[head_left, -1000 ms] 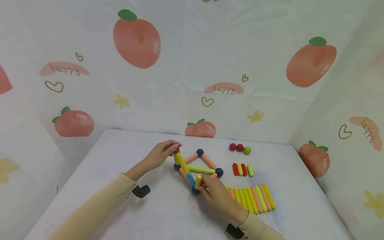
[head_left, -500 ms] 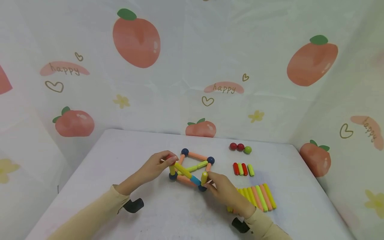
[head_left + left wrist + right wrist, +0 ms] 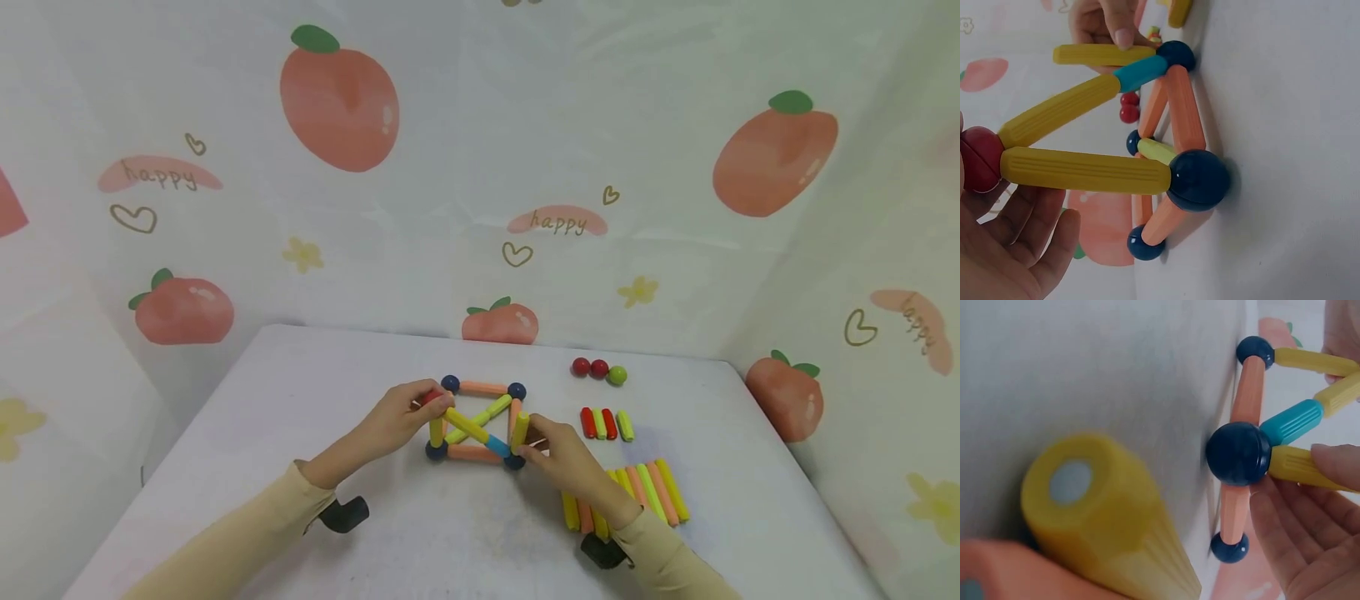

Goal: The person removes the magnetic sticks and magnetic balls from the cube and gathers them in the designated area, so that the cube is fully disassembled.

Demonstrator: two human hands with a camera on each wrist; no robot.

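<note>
A square frame point(image 3: 474, 453) of orange sticks and dark blue balls lies on the counter point(image 3: 420, 533), and the left hand point(image 3: 397, 414) holds a red ball point(image 3: 432, 397) on top of a yellow stick point(image 3: 1088, 170) that stands up from the frame's near left corner. The right hand point(image 3: 564, 454) pinches another yellow stick point(image 3: 521, 433) standing at the frame's near right corner, where a blue stick point(image 3: 497, 447) and a slanting yellow one point(image 3: 468, 426) come down from the red ball. To the right of the frame are some short sticks point(image 3: 607, 423), with two red balls and a green one point(image 3: 600, 368) farther back and a row of long sticks point(image 3: 652, 493) closer in.
</note>
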